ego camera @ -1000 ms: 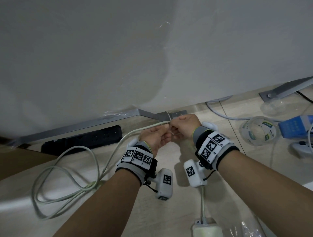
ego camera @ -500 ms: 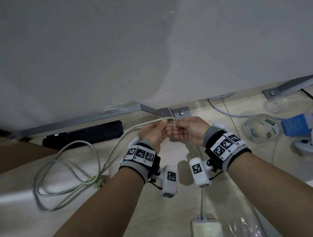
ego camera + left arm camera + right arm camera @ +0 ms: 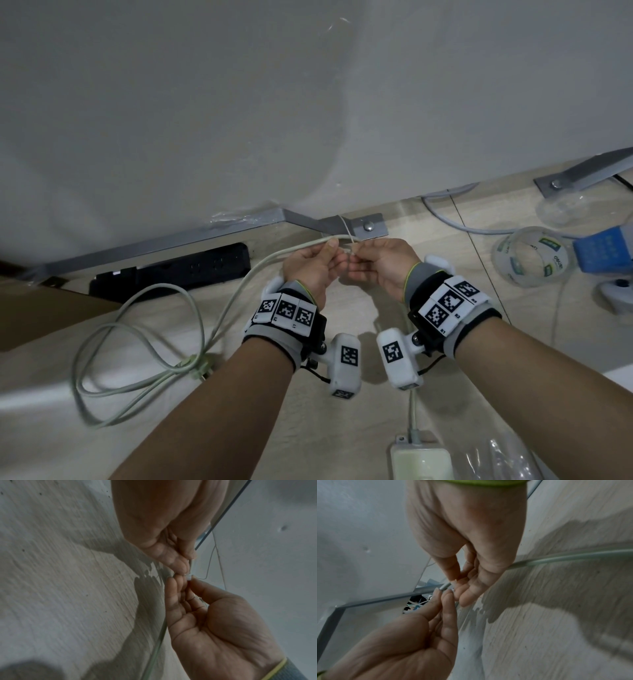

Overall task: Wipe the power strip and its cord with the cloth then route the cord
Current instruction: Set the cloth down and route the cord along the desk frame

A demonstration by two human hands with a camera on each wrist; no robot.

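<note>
A white power strip point(image 3: 421, 462) lies at the bottom edge of the head view. Its pale cord point(image 3: 239, 291) runs up from a loose coil point(image 3: 137, 342) on the left to both hands. My left hand point(image 3: 330, 248) pinches the cord just below a grey metal bracket point(image 3: 370, 224). My right hand point(image 3: 352, 253) pinches a thin white tie point(image 3: 345, 228) that loops round the bracket. In the left wrist view the fingertips of my left hand point(image 3: 187, 580) and right hand point(image 3: 185, 566) meet on a small white piece. No cloth shows.
A black power strip point(image 3: 171, 274) lies along the wall under a metal rail. A clear tape roll point(image 3: 531, 257) and a blue box point(image 3: 603, 250) sit at the right. Brown cardboard point(image 3: 34, 315) is at the left, crinkled plastic point(image 3: 496, 462) at the bottom right.
Both hands have drawn back a little from the bracket, the right one shifting rightward. They still hold the cord and the tie.
</note>
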